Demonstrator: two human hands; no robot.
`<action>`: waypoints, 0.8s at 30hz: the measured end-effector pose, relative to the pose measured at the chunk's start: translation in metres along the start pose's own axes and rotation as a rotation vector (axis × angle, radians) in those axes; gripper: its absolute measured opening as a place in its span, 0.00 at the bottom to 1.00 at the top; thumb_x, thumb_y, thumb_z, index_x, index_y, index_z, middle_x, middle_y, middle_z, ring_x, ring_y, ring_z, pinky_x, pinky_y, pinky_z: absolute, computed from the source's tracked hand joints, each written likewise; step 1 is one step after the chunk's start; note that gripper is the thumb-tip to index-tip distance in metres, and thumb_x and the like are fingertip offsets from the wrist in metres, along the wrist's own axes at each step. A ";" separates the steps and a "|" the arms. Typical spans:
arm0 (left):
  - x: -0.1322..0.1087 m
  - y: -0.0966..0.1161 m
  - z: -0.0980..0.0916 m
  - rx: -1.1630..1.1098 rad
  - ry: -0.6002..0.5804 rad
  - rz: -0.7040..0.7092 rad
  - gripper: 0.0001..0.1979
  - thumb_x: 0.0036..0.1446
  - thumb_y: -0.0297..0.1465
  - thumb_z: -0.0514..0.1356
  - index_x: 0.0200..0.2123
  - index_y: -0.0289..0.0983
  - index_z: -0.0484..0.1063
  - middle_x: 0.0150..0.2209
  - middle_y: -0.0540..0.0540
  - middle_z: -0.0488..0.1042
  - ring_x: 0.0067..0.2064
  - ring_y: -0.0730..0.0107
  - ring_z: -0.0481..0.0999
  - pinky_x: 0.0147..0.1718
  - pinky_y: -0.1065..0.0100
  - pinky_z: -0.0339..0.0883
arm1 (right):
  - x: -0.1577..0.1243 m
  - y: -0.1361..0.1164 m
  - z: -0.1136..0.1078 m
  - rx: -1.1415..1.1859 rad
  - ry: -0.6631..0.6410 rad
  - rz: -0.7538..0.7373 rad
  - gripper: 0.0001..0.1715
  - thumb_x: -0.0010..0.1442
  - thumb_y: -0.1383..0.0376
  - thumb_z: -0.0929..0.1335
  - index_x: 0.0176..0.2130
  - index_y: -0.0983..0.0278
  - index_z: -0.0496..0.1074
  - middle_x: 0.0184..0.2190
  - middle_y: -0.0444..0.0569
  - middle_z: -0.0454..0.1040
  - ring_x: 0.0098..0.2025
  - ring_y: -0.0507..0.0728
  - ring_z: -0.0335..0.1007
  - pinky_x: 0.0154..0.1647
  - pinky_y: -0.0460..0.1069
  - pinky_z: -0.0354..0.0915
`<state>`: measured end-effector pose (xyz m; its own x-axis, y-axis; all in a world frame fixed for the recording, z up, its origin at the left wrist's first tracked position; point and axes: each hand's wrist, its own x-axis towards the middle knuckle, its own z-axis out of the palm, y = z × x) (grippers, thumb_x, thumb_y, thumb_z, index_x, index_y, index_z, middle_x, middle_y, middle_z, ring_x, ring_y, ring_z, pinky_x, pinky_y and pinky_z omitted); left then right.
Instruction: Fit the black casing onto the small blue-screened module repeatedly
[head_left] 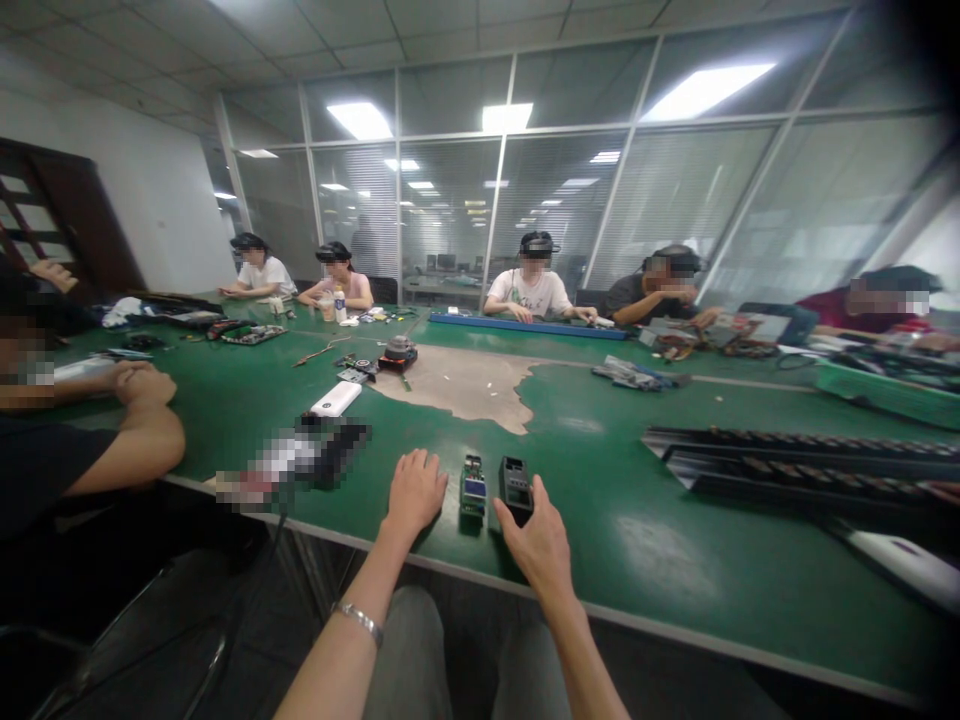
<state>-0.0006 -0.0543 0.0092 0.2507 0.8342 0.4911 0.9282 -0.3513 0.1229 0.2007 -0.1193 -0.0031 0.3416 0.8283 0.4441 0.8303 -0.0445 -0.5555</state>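
Observation:
My left hand (415,490) lies palm down on the green table (600,480) near its front edge, fingers stretched flat and holding nothing. Just right of it lies a small green circuit board (472,487) with a blue part. My right hand (538,540) reaches to a small black plastic housing (514,485), with thumb and fingers closing round its near end. Board and housing lie side by side, a little apart.
A white power bank (337,398) lies further left, black trays (795,465) to the right. A worn brown patch (465,385) marks the table's middle. A person's folded arms (127,420) rest at the left edge. Several other people sit round the far side.

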 end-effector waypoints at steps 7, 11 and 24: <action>-0.001 0.000 0.000 -0.012 0.000 -0.008 0.15 0.64 0.38 0.52 0.50 0.38 0.68 0.53 0.38 0.68 0.57 0.54 0.63 0.57 0.51 0.55 | -0.003 0.003 0.003 -0.030 -0.001 -0.021 0.45 0.58 0.47 0.62 0.61 0.78 0.58 0.54 0.67 0.68 0.56 0.66 0.64 0.56 0.57 0.59; -0.001 -0.001 -0.001 -0.017 0.000 -0.012 0.15 0.64 0.37 0.52 0.49 0.38 0.68 0.52 0.39 0.68 0.57 0.54 0.63 0.57 0.51 0.55 | -0.001 -0.004 -0.005 0.027 -0.013 0.046 0.44 0.58 0.46 0.62 0.60 0.75 0.60 0.53 0.65 0.69 0.54 0.66 0.66 0.54 0.57 0.60; -0.002 -0.003 0.000 -0.034 0.007 -0.022 0.14 0.63 0.37 0.53 0.48 0.39 0.68 0.53 0.39 0.68 0.58 0.54 0.63 0.57 0.51 0.55 | 0.003 -0.081 -0.017 0.227 -0.067 0.095 0.40 0.56 0.46 0.64 0.58 0.69 0.64 0.52 0.62 0.72 0.53 0.65 0.68 0.53 0.55 0.61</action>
<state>-0.0037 -0.0550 0.0079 0.2288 0.8389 0.4939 0.9234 -0.3477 0.1628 0.1418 -0.1233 0.0554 0.3772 0.8619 0.3389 0.6733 -0.0039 -0.7393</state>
